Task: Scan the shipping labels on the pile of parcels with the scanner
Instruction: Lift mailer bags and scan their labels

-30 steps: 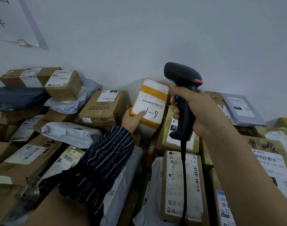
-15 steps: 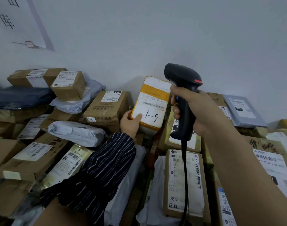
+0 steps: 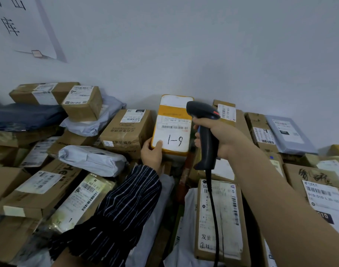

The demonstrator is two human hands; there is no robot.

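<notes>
A yellow parcel [image 3: 172,112] stands nearly upright against the wall, its white label with a barcode and the handwritten "1-9" facing me. My left hand [image 3: 151,154] holds its lower left corner, thumb on the label. My right hand [image 3: 220,136] grips the handle of a black corded scanner [image 3: 203,128], whose head sits just right of the parcel's upper half, overlapping its right edge. The scanner's cable hangs down over the boxes below.
Cardboard boxes and poly bags lie piled along the white wall: a brown box [image 3: 126,130] left of the parcel, a white bag [image 3: 91,159], a long labelled box [image 3: 220,218] under the cable, a grey mailer [image 3: 288,133] at right, and a paper sign [image 3: 20,26] on the wall.
My left hand has tipped the yellow parcel up from a lean to nearly upright, label facing me. The scanner has closed in on the parcel and now overlaps its right edge.
</notes>
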